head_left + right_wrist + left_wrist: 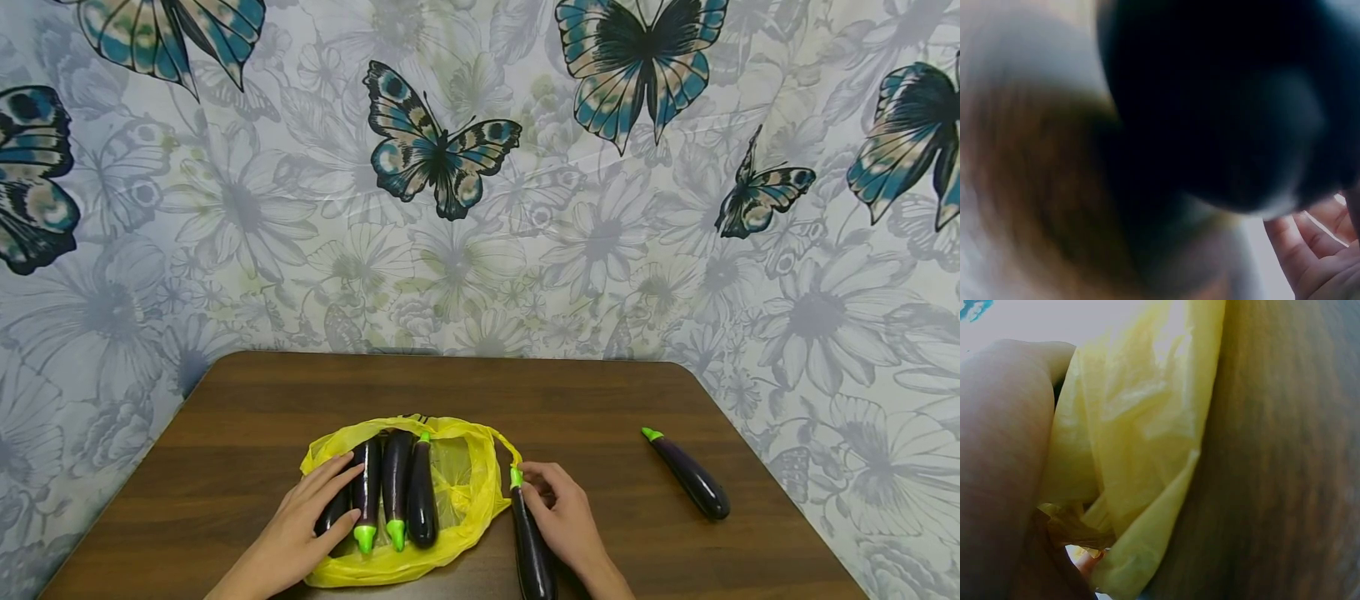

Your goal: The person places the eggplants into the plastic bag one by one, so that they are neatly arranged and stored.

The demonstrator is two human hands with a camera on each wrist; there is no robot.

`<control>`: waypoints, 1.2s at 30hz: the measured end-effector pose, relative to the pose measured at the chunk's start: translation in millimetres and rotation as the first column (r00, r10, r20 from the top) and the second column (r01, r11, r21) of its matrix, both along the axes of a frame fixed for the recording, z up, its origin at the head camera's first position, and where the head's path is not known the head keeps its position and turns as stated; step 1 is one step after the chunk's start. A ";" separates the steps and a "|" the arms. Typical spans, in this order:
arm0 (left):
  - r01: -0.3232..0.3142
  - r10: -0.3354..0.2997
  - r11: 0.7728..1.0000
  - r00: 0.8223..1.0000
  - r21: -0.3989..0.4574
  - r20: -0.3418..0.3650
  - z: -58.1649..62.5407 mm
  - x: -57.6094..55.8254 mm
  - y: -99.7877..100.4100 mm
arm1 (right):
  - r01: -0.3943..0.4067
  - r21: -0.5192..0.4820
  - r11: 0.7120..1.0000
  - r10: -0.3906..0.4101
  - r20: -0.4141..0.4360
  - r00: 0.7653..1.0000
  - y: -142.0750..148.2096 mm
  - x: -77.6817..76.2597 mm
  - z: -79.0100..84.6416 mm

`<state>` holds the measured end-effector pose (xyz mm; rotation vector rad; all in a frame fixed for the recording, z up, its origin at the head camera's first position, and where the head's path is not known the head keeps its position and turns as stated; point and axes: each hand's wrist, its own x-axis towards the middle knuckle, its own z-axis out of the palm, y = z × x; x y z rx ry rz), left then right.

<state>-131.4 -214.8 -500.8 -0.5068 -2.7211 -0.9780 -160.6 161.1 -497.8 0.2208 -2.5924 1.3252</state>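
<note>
A yellow plastic bag (pixel 472 533) lies spread with its mouth up, several dark purple eggplants (pixel 396 479) side by side in it. My left hand (pixel 300 525) rests over the bag's left side, fingers stretched across the leftmost eggplant (pixel 333 510), which it partly hides. In the left wrist view the yellow plastic (pixel 1141 419) stands right beside that hand. Just right of the bag, my right hand (pixel 562 508) pinches another eggplant (pixel 531 550) near its bright green cap; its lower end points toward me. That eggplant (pixel 1229 106) looms dark and blurred in the right wrist view.
One more eggplant (pixel 692 475) lies by itself on the right part of the brown wooden table (pixel 300 383). Behind the table's far edge hangs a pale floral backdrop (pixel 525 275) with butterflies.
</note>
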 end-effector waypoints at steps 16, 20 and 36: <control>-0.001 0.001 1.000 1.000 0.001 0.004 -0.9 0.8 -0.5 | -0.071 0.061 0.996 0.069 0.041 0.997 5.8 3.7 -2.5; 0.000 0.000 1.000 1.000 0.000 -0.001 -1.1 0.6 -0.8 | -0.118 0.060 0.991 0.116 0.039 0.993 11.9 7.5 -3.9; 0.001 -0.001 1.000 1.000 -0.005 0.010 0.1 0.0 0.1 | -0.400 0.019 0.916 0.395 0.127 0.910 44.0 21.5 -4.3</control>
